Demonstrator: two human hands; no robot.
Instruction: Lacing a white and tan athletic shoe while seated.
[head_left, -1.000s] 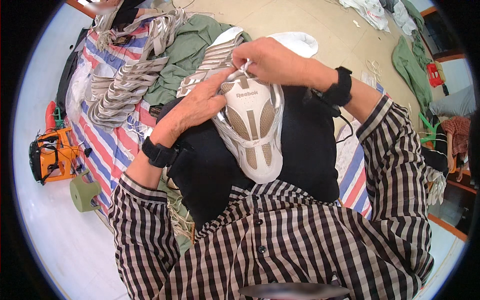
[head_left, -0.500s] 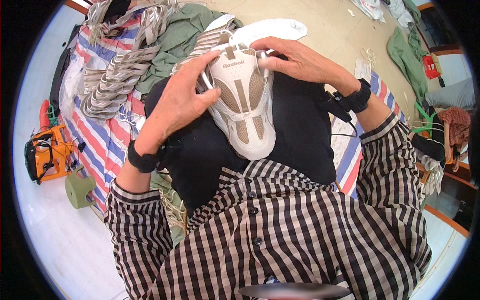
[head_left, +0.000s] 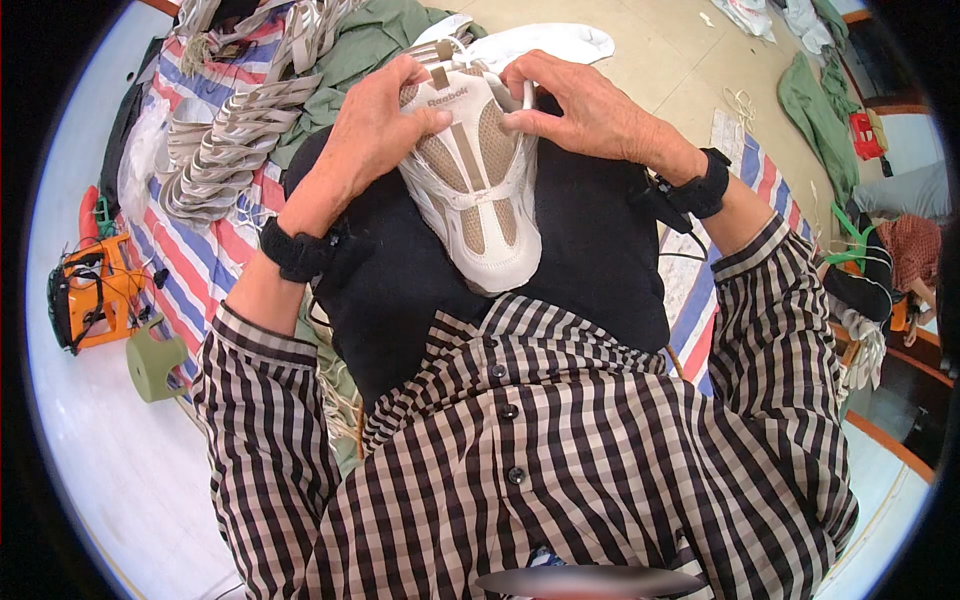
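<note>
A white and beige shoe upper with tan mesh panels lies across the black cloth over my lap, its rounded toe pointing toward me. My left hand is closed on the upper's left edge near the tongue, thumb on top. Opposite it, my right hand pinches the right edge by the collar between thumb and fingers. White lace or cord shows at the far end, between the hands. The undersides of both grips are hidden.
Striped strips of shoe parts pile on a red, white and blue sheet at left, beside green cloth. A white piece lies beyond the upper. An orange stool and a green stool stand at far left.
Both hands and the upper have shifted slightly away from me. The upper has turned a little, and my left fingers have closed in over its far left edge.
</note>
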